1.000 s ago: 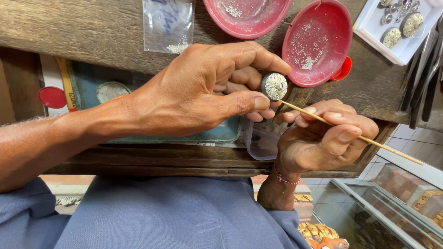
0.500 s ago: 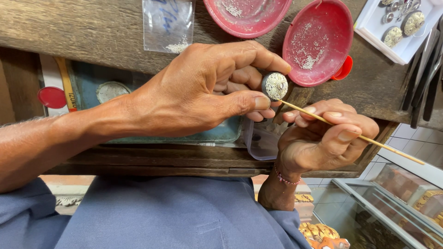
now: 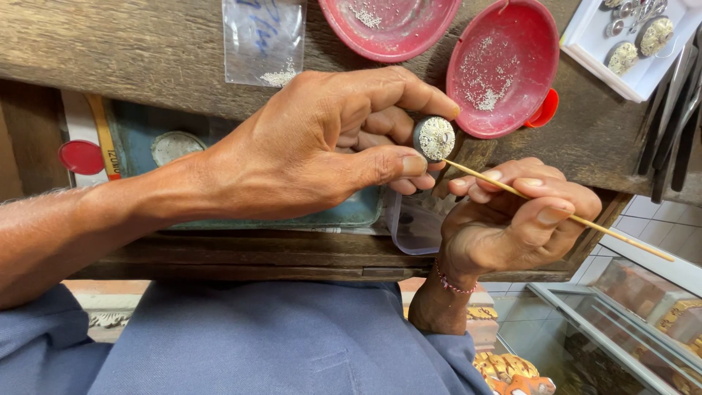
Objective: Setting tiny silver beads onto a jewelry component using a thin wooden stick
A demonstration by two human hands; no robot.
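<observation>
My left hand (image 3: pixel 322 143) pinches a small round disc (image 3: pixel 434 137) between thumb and fingers; the disc's face is covered with tiny pale stones. My right hand (image 3: pixel 512 219) holds a thin wooden stick (image 3: pixel 578 218) like a pen. The stick's tip touches the lower edge of the disc. Both hands hover over the front edge of a worn wooden bench (image 3: pixel 131 51).
Two red shallow dishes (image 3: pixel 504 66) (image 3: pixel 387 22) with tiny pale grains sit on the bench. A clear plastic bag (image 3: pixel 263 40) lies to the left. A white tray (image 3: pixel 636 44) with round pieces and dark tweezers (image 3: pixel 676 110) are at right. A glass case (image 3: pixel 629 322) stands below right.
</observation>
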